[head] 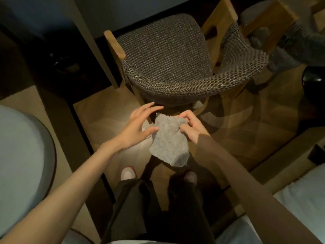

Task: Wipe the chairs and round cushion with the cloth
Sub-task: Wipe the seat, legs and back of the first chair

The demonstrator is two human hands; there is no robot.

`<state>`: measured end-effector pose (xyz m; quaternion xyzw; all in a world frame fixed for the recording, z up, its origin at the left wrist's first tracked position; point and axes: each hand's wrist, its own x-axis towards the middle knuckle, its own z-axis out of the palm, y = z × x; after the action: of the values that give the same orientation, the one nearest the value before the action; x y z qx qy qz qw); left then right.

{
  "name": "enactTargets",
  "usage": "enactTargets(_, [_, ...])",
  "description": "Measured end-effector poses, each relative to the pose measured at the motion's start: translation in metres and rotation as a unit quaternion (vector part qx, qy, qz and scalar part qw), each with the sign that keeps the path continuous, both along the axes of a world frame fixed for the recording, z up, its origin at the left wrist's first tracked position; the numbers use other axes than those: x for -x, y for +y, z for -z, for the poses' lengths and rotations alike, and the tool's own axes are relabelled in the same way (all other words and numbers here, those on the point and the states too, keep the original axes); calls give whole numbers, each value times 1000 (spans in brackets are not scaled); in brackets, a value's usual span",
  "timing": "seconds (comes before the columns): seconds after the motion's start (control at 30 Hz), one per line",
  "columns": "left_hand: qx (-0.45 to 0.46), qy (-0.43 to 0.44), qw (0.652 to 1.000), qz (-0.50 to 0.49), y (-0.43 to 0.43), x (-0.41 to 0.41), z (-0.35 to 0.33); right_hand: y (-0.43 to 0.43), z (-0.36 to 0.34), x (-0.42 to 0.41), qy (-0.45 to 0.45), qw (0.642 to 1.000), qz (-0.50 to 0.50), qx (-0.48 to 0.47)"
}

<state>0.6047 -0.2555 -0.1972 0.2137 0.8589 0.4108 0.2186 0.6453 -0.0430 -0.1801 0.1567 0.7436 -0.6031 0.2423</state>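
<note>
A grey fuzzy cloth [169,145] hangs in front of me, just below the back of a woven grey chair [165,55] with a wooden frame. My right hand [191,126] pinches the cloth's upper right corner. My left hand [139,125] is spread with straight fingers, its thumb touching the cloth's left edge. A second grey chair [288,41] stands at the upper right, partly cut off. A pale round cushion [21,155] fills the left edge.
A dark table edge [98,20] runs above the chair, with a table leg [98,55] to its left. My feet [128,173] stand on the wooden floor. A white bed or bench [302,199] lies at the lower right.
</note>
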Motion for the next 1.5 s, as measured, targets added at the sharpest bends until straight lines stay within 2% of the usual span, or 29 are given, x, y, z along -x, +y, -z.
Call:
enactTargets(0.17, [-1,5,999,-38,-25,17,43,-34,39,18,75,997,-20,0])
enactTargets(0.33, [-95,34,991,-82,-37,41,114,-43,109,47,128,991,-30,-31])
enactTargets(0.4, [-115,42,988,-90,-39,53,143,-40,139,57,175,981,-57,-67])
enactTargets(0.47, [-121,58,987,-84,-41,68,168,-37,166,68,225,956,-136,-131])
enactTargets(0.53, [-125,86,987,-60,-43,81,190,-36,192,74,229,939,-187,-176])
enactTargets(0.63, [-127,134,982,-33,-47,92,213,-32,223,81,240,930,-182,-209])
enactTargets(0.73, [-139,179,974,-29,-50,93,229,-30,241,81,273,928,-169,-188])
enactTargets(0.9, [-164,238,953,-88,-38,78,238,-24,252,61,363,916,-89,-143])
enactTargets(1.03, [-158,356,917,-85,-20,65,220,-5,248,33,406,908,82,-57])
enactTargets(1.1, [-147,421,892,-69,-11,63,207,5,245,19,437,877,194,-43])
enactTargets(1.2, [-142,519,840,-66,9,64,182,18,234,4,487,792,364,-53])
enactTargets(1.27, [-153,566,806,-83,23,66,166,23,222,7,502,744,437,-62])
enactTargets(1.33, [-169,598,777,-104,38,68,150,30,201,16,524,723,443,-77])
enactTargets(1.4, [-174,612,764,-103,50,72,135,38,181,31,560,718,405,-86])
enactTargets(1.5, [-176,598,778,-72,62,80,114,48,162,54,605,707,351,-104])
